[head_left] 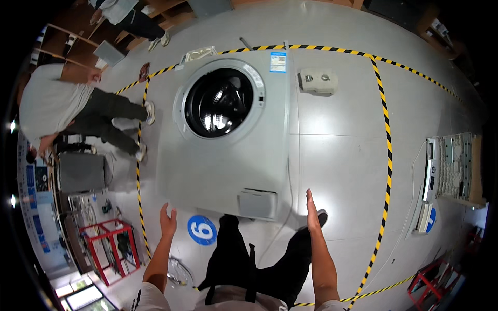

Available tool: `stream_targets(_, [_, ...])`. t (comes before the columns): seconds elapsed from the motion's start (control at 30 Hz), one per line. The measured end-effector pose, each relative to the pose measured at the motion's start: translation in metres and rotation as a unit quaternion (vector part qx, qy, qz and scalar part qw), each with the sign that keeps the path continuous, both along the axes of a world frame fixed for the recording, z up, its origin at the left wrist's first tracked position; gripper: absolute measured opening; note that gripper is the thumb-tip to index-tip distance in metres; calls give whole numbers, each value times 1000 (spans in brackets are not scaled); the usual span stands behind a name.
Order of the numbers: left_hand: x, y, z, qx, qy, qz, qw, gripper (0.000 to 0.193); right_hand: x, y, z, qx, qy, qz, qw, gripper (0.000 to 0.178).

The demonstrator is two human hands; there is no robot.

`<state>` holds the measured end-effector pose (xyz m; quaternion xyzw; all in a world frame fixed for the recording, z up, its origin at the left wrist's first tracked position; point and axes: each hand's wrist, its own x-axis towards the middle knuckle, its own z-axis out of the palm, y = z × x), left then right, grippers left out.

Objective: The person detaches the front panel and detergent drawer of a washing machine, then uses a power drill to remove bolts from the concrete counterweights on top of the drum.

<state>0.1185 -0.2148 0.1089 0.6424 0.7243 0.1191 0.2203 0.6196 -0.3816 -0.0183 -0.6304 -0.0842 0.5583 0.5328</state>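
A white front-loading washing machine (223, 160) stands in front of me, its round dark glass door (219, 102) closed. Low on its front is a small rectangular flap (258, 203), with a gap along its top edge. My left hand (167, 222) is held in the air near the machine's lower left corner, thumb apart from the fingers, holding nothing. Off the lower right corner, my right hand (312, 211) is raised edge-on with its fingers stretched out, and it too is empty. Neither hand appears to touch the machine.
A pale block (319, 81) with two metal fittings lies right of the machine. Yellow-black tape (385, 135) marks the floor, and a cable (291, 192) runs along the machine's right side. Another person (78, 103) bends at the left, near a red frame (111, 249). Machine parts (441, 171) lie far right.
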Motion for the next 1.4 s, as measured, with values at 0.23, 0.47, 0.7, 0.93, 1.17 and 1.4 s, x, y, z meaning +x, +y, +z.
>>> stream_targets(0.23, [221, -80, 61, -8, -28, -116, 993, 39, 144, -222, -2, -192, 30, 23, 981, 78])
stream_targets(0.47, [353, -75, 72, -52, -115, -150, 981, 29, 226, -364, 26, -391, 52, -34, 918, 84])
stream_targets(0.7, [399, -30, 66, -22, -120, -117, 986, 20, 252, -289, 12, -386, 27, 85, 918, 60])
stream_targets(0.93, [426, 84, 33, -30, -157, -19, 987, 23, 293, -50, 26, -263, 10, 104, 959, 49])
stream_targets(1.17, [451, 210, -1, -53, -122, -25, 991, 35, 281, 161, 45, -172, 54, 161, 970, 42])
stream_targets(1.4, [446, 287, -72, -40, -42, 28, 998, 39, 215, 331, 33, -94, 101, 230, 963, 50])
